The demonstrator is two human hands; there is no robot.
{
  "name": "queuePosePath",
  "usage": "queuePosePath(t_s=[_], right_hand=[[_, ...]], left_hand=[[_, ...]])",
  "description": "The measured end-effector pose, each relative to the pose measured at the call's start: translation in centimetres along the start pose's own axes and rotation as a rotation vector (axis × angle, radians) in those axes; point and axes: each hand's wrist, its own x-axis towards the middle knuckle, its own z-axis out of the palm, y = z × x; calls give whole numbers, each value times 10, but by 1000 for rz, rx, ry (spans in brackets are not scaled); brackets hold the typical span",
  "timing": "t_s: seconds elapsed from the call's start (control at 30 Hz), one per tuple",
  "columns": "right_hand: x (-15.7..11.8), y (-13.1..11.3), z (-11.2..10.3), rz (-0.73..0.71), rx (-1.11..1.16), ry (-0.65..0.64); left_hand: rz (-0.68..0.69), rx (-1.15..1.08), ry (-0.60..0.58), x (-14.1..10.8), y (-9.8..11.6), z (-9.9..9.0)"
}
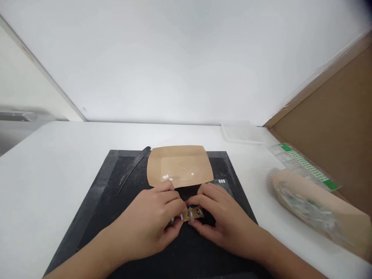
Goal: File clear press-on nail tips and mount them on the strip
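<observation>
Between my two hands, low over the black mat (186,252), is a small amber-brown strip (190,214) carrying several shiny, clear or metallic little pieces. My left hand (154,217) pinches its left end with thumb and fingers. At the right end, my right hand (222,217) has its thumb and index finger closed on the strip. The fingertips hide parts of both ends. Just beyond the hands lies a brown paper tray (181,157) with several small white bits (165,177) in it.
A slim black tool like tweezers (133,164) lies left of the tray. Small white ovals (221,181) sit on a dark green piece to the right. Farther right are a clear plastic lid (241,131), a green-labelled clear packet (308,164) and a tray (345,205) of plastic bags.
</observation>
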Motion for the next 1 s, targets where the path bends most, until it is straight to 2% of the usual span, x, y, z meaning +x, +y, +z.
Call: queuePosePath(t_s=[0.8, 1.0], right_hand=[[-1, 2, 1, 38, 33, -46], [-1, 2, 1, 43, 37, -52]], left_hand=[[-13, -48, -25, 1, 1, 0], [-33, -39, -73, 0, 1, -2]])
